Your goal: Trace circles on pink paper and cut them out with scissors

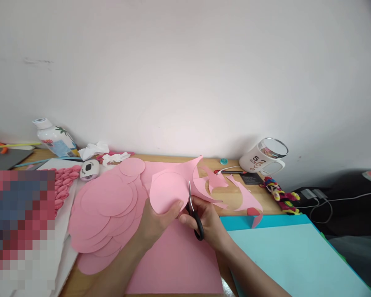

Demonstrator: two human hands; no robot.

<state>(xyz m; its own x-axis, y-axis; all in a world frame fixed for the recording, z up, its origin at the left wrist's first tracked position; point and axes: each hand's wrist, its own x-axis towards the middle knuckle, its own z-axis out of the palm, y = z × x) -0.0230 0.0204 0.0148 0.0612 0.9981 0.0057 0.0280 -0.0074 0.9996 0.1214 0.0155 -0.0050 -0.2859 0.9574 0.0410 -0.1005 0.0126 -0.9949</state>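
From the head camera, shows the left hand (160, 216) closed on a piece of pink paper (169, 192), thumb flat on the front near its lower right edge. Holds this piece at the centre, raised in front of the pink sheet (176, 264) on the table (69, 282), with a round outline on its face and a pointed strip running up to the right. Grips the scissors (198, 225) in the right hand (207, 218), fingers wrapped about the black handle, blades pointing upward along the right edge of the piece; cannot tell whether paper sits between them.

Shows left of the hands a heap of pink paper circles (108, 206), overlapping one another, and beyond it rows of pink petals (63, 183) on white board. Has a bottle (57, 140) leaning at the back left, near crumpled tissues (94, 149). Shows curved pink scraps (246, 197) scattered right of the right hand, one reaching over the edge of a blue folder (293, 260). Has farther back a white mug (256, 157), tilted, near a small toy figure (278, 194).
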